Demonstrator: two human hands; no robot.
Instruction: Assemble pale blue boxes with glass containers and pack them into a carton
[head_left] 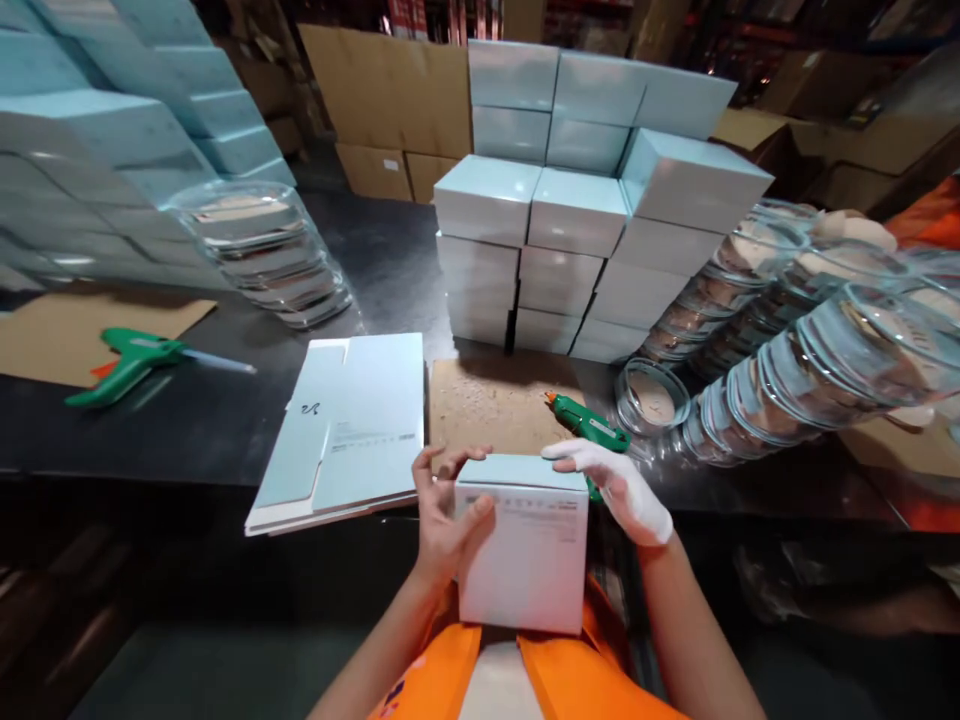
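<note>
A small pale box (521, 560) stands upright at the table's front edge, close to my body, its lid looking closed. My left hand (450, 515) grips its left side, with the thumb on the near face and the fingers around the far top edge. At the top right corner is my right hand (619, 490), in a white glove with bare fingertips showing. Its fingers are stretched out along the top edge, not wrapped around the box. Just beyond that hand, a green glue gun (592, 424) lies partly on a brown cardboard sheet (499, 405).
Flat, unfolded cartons (367, 420) lie to the left. Finished-looking boxes (559, 265) are stacked at the back. Clear round containers (817, 370) stand in leaning stacks at right, another stack (262, 250) at left. A second green glue gun (139, 360) rests on cardboard.
</note>
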